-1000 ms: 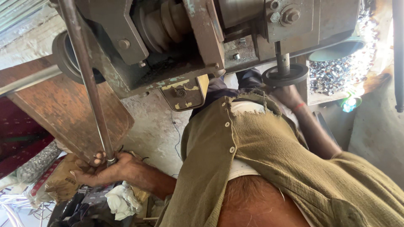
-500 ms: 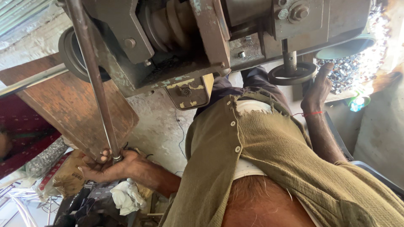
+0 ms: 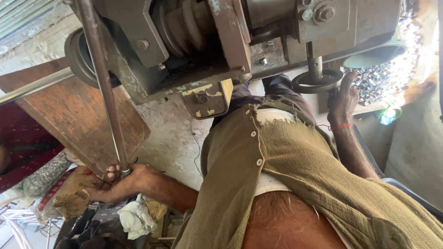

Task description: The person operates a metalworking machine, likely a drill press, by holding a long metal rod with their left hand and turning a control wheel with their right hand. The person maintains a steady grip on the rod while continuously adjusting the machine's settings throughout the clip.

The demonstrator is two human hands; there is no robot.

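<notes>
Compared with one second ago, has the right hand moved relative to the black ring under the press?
Yes. The right hand shifted rightward, from beneath the black ring to beside it.

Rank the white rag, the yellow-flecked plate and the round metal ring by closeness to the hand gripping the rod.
From the left hand on the rod:
1. white rag, just below it.
2. yellow-flecked plate, middle, under the machine.
3. round metal ring, far right, by the right hand.
</notes>
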